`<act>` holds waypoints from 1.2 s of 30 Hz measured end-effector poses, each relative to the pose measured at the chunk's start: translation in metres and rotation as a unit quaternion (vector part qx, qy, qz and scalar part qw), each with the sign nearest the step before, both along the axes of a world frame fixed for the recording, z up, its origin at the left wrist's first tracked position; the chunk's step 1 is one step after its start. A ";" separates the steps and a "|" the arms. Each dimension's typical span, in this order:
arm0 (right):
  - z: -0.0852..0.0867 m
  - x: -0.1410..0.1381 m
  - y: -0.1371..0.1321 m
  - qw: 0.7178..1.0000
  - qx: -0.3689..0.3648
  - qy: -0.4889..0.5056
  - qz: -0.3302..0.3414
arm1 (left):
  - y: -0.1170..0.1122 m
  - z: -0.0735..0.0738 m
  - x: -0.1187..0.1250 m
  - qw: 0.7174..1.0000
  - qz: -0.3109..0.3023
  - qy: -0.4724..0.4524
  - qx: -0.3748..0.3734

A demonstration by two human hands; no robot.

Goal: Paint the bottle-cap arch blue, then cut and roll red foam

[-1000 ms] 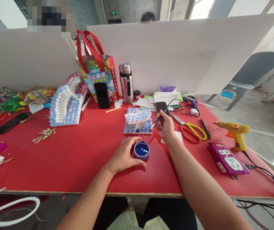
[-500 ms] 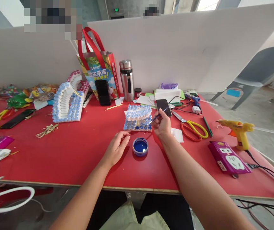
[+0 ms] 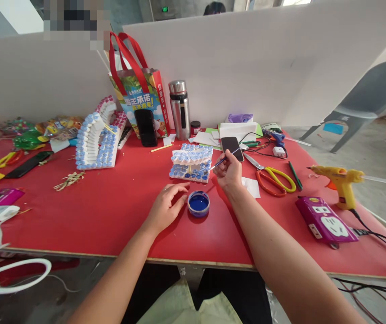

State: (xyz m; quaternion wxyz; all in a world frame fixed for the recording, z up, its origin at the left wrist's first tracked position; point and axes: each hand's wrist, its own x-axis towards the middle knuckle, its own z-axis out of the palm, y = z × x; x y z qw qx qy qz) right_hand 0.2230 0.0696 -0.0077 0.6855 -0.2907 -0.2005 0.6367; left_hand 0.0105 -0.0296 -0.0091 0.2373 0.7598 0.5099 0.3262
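My right hand [image 3: 229, 171] pinches a thin paintbrush [image 3: 226, 159]. Its bristle end is at the lower right of a small white model [image 3: 191, 157] covered in rows of light blue rosettes; whether it touches cannot be told. A few rosettes along the model's front edge are darker blue. My left hand [image 3: 168, 204] lies on the table with fingers loosely stretched and holds nothing. Its fingertips are just in front of the model, beside an open round jar of blue paint [image 3: 199, 204].
A larger blue-and-white model [image 3: 95, 141] stands left, before a shopping bag [image 3: 142, 103] and a steel flask [image 3: 180, 110]. Right of my hand lie a phone [image 3: 232, 148], scissors [image 3: 274, 180], a purple power strip [image 3: 326, 220] and a yellow glue gun [image 3: 339, 180].
The small model sits slightly turned, its near left corner further left. The brush tip has shifted a little up and right. My left fingers have moved slightly right, towards the jar.
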 end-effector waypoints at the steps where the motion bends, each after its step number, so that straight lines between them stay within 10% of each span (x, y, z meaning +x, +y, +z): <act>1: 0.001 0.000 0.000 1.000 -0.004 0.001 0.003 | 0.001 0.001 0.001 1.000 -0.020 0.019 -0.002; 18: 0.000 -0.002 0.001 1.000 -0.016 0.006 0.015 | 0.005 -0.002 0.004 0.994 -0.034 0.097 0.026; 27: -0.001 -0.003 0.002 0.999 -0.026 0.003 0.020 | 0.019 -0.009 -0.006 0.995 0.070 -0.067 -0.016; 36: -0.004 -0.001 0.006 0.999 -0.024 -0.004 0.027 | 0.065 -0.015 -0.015 0.912 0.259 -0.316 0.038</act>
